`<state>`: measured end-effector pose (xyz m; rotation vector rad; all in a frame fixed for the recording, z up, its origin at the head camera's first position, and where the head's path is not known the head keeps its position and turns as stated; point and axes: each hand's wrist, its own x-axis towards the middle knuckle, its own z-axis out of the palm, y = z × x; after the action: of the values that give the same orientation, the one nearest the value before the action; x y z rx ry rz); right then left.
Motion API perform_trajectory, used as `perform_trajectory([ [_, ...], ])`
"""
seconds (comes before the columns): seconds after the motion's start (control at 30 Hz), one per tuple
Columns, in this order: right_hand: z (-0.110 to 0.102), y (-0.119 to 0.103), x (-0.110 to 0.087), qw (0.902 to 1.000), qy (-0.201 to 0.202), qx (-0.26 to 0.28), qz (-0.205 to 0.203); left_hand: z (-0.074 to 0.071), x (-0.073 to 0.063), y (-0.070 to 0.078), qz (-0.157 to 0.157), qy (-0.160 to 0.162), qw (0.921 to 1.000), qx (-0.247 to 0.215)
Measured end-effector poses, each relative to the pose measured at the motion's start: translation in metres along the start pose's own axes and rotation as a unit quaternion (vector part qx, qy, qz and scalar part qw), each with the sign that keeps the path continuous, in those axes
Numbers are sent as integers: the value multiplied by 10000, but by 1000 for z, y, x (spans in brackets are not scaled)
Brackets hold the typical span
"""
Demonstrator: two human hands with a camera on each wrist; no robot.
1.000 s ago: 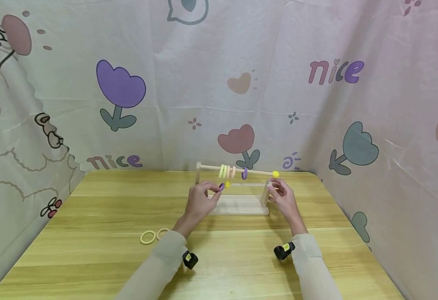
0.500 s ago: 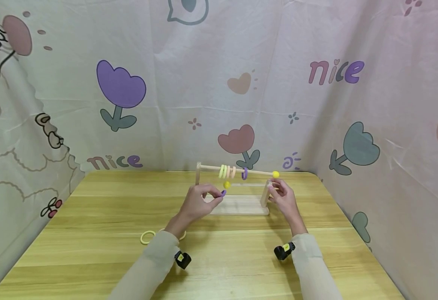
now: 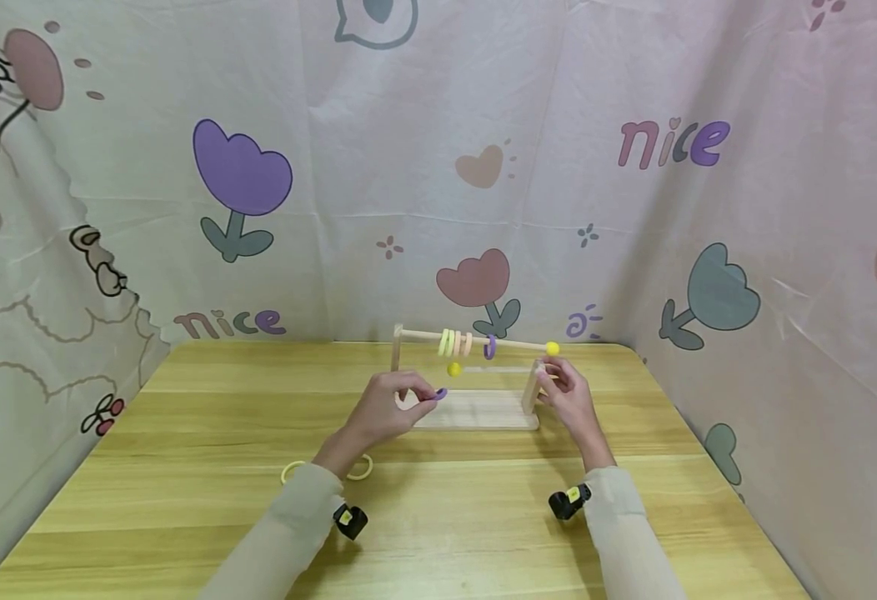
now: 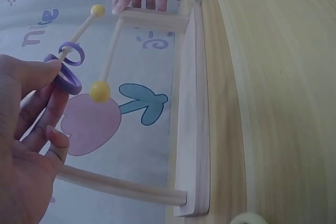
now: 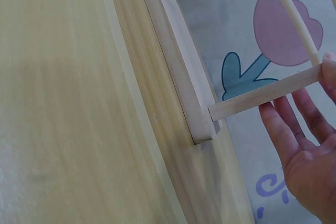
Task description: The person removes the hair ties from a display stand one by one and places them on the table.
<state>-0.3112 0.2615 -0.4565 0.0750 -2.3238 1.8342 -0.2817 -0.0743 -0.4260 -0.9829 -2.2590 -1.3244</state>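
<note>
My left hand (image 3: 382, 408) pinches a purple ring (image 3: 440, 394) between thumb and fingertips, to the left of and below the yellow ball (image 3: 454, 369) ending the lower rod (image 3: 494, 369). The ring touches neither in the head view. My right hand (image 3: 569, 402) grips the short right post (image 5: 268, 92) of a wooden stand (image 3: 483, 410), thumb at its top and fingers behind. The stand's upper rod (image 3: 521, 344) bears another purple ring (image 3: 489, 348), light green rings (image 3: 446, 342) and peach rings (image 3: 459, 343). Its right end carries a second yellow ball (image 3: 553, 348).
On the wooden table (image 3: 183, 433), a yellow ring (image 3: 290, 473) and another pale ring (image 3: 364, 468) lie partly hidden by the left forearm. The taller left post (image 3: 397, 350) rises behind the left hand. A patterned cloth (image 3: 378, 167) hangs behind the table.
My left hand, still pinching the purple ring, has drawn away from the lower rod's yellow ball, down and to the left. The right hand and stand have stayed put.
</note>
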Motion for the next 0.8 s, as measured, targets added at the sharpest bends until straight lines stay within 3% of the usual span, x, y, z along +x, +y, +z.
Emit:
perform_trajectory([
  [0.3, -1, 2, 1, 10000, -2, 68, -72, -9, -8, -4, 26, -148, 9999, -36],
  [0.8, 0, 2, 2, 10000, -16, -33, -67, -24, -18, -5, -317, -693, 9970, 118],
])
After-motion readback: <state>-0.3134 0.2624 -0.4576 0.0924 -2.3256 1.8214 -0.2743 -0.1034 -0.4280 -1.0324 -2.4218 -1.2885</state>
